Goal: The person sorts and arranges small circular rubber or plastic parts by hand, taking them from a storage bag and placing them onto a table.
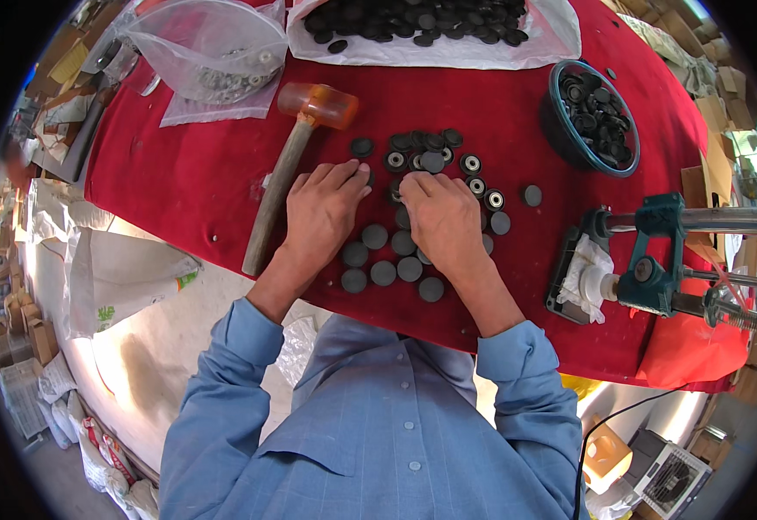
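Note:
Several small dark round discs [384, 273] lie in loose rows on the red table cloth [179, 173]; more discs with pale metal centres [470, 164] sit a little farther back. My left hand [326, 212] rests palm down over the left part of the group, fingers pointing away from me. My right hand [442, 218] lies beside it, fingertips pressed together on the discs at the middle. Whether either hand pinches a disc is hidden by the fingers.
A mallet with an orange head and wooden handle [287, 165] lies left of my hands. A blue bowl of dark parts [569, 143] stands at the back right, a green hand press [656, 260] at the right. Plastic bags of parts [214, 52] lie at the back.

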